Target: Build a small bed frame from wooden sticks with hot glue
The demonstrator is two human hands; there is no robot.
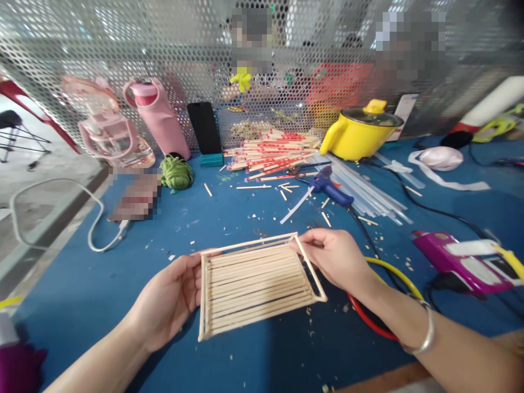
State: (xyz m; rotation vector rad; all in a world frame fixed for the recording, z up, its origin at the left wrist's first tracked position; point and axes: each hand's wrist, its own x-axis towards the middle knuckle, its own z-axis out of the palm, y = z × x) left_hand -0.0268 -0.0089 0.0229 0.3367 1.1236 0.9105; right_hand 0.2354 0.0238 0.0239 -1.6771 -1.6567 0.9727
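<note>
Between my two hands is a small rectangular frame of wooden sticks (pixel 257 286), with a row of parallel sticks laid side by side across its base. My left hand (pixel 166 303) grips its left edge, some fingers hidden behind it. At the upper right corner, the thumb and fingers of my right hand (pixel 333 256) pinch the frame. The frame is tilted toward me above the blue tabletop (pixel 229 365). Beyond it lies a blue glue gun (pixel 333 188) with a clear glue stick poking from its nozzle.
Behind are a pile of chopsticks in red-marked wrappers (pixel 274 150), clear glue sticks (pixel 366 188) and a yellow pot (pixel 360 134). Green yarn (pixel 176 172), a pink bottle (pixel 161 117) and a phone (pixel 205 128) stand at left. A purple device (pixel 466 262) and cables lie right.
</note>
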